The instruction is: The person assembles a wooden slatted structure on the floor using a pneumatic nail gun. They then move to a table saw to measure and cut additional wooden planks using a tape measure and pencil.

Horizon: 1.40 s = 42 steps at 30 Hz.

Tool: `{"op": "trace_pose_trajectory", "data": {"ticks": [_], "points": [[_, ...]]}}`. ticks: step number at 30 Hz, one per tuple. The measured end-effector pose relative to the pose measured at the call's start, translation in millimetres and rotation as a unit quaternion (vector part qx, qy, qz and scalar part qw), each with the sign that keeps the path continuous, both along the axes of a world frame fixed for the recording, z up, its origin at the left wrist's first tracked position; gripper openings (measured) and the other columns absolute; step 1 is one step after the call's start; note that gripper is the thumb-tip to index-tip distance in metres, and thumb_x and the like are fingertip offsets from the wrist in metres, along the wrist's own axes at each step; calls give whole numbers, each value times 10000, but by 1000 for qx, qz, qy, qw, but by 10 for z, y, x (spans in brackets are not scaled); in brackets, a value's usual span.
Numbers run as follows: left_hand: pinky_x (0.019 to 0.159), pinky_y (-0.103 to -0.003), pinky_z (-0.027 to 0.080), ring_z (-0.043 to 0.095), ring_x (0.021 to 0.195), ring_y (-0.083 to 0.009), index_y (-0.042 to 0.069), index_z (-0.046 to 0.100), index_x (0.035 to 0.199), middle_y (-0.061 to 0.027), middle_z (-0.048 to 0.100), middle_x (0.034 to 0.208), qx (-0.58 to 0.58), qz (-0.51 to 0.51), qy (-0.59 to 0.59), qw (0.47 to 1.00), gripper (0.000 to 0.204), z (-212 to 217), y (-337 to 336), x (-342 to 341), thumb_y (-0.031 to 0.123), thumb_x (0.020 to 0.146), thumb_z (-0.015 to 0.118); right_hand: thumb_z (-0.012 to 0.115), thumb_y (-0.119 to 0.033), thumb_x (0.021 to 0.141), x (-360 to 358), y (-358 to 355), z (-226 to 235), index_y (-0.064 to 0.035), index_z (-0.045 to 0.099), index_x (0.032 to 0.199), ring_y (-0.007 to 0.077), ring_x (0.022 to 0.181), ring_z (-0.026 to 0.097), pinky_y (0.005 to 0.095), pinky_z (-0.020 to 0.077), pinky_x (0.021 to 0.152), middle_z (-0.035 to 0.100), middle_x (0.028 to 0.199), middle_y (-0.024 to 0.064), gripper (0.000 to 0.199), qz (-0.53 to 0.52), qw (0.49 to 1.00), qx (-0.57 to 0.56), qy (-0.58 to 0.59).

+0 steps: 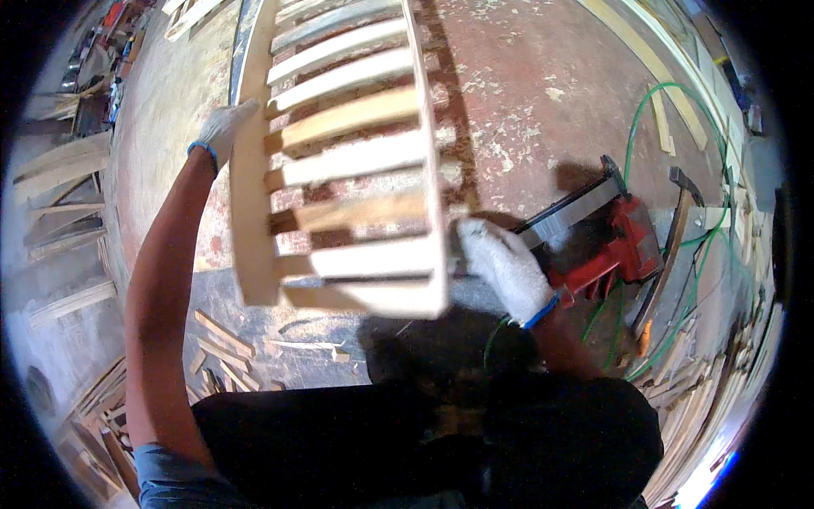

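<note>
A long slatted wooden frame (428, 170), with pale slats fixed between two side rails, is raised and tilted in front of me. My left hand (227, 127), in a white glove with a blue cuff, is closed on its left rail. At the lower right corner, my gloved right hand (509, 267) is closed at the right rail; its fingertips are partly hidden and blurred. Just right of that hand lies a red nail gun (634, 242) with a long magazine, touched by neither hand. A hammer (676, 225) lies beyond it.
A green air hose (629, 144) loops along the right side. Several wood strips (225, 352) lie at the lower left, and stacked lumber (721, 399) fills the lower right. Boards (657, 55) lie at the far right, tools (114, 51) at the far left.
</note>
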<state>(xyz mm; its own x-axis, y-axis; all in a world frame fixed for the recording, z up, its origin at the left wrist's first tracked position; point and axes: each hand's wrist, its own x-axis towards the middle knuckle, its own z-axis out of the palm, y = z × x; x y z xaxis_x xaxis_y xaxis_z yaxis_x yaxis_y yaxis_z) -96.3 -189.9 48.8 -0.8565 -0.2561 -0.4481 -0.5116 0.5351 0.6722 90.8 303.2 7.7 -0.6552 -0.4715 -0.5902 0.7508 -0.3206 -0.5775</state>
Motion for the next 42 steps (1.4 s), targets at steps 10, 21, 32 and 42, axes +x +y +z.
{"op": "trace_pose_trajectory", "data": {"ticks": [10,21,32,42], "points": [[910,-419,573,680,1042,-285,0,591,1361,-217,642,1302,25,83,-41,995,805,-547,-24,541,707,982,524,701,-277,896,-539,422,-86,-17,613,1021,441,1059,641,524,509,890,679,1083,211,302,-11,681,564,466],[875,-551,537,686,980,-522,-127,645,1050,-383,687,981,-274,-41,17,961,538,-675,847,601,396,969,549,617,-467,934,-714,125,-295,-35,676,972,430,818,716,534,561,743,716,874,224,438,211,617,661,372],[743,-548,583,719,832,-485,-85,611,1014,-344,693,855,-386,-50,76,918,430,-881,768,656,329,1030,498,601,-468,947,-885,105,-238,-52,707,782,409,754,722,531,562,691,714,807,221,460,218,553,668,448],[1007,-554,507,665,1108,-516,-24,563,1294,-362,683,1144,-307,-32,181,934,563,-612,924,-815,462,1035,443,669,-262,916,-835,83,-284,-54,624,1206,434,1043,681,547,527,890,713,1120,217,360,236,600,680,349]]}}
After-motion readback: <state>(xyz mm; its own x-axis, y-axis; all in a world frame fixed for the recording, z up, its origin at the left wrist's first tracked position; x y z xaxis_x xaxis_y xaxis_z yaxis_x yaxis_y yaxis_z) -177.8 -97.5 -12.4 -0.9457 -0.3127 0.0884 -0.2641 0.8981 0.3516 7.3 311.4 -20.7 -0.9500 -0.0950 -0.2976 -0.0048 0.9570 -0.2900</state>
